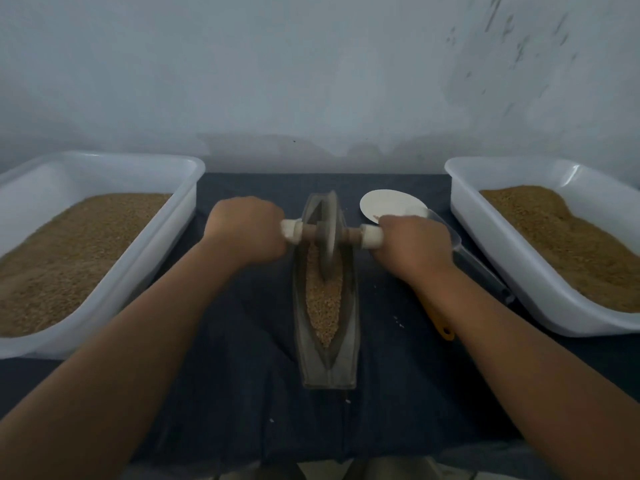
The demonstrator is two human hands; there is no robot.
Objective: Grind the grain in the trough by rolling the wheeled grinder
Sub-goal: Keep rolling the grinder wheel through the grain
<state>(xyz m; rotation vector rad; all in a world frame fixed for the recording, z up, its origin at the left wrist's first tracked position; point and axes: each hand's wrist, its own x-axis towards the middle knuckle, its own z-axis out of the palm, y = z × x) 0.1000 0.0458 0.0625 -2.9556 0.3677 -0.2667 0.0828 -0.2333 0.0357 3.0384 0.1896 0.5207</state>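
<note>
Between the two sets of fingers, the wheeled grinder (329, 230) stands in the trough (349, 327) of grain (323, 299); left hand (247, 228) and right hand (412, 244) clamp its white handles (372, 236).

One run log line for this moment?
left hand: grips left handle | right hand: grips right handle | wheel: in trough, far part | grain: in trough

I count two tubs: left tub (185, 206), right tub (485, 237). One trough (349, 341), one wheeled grinder (328, 233), one plate (391, 202), one scoop (467, 258).
</note>
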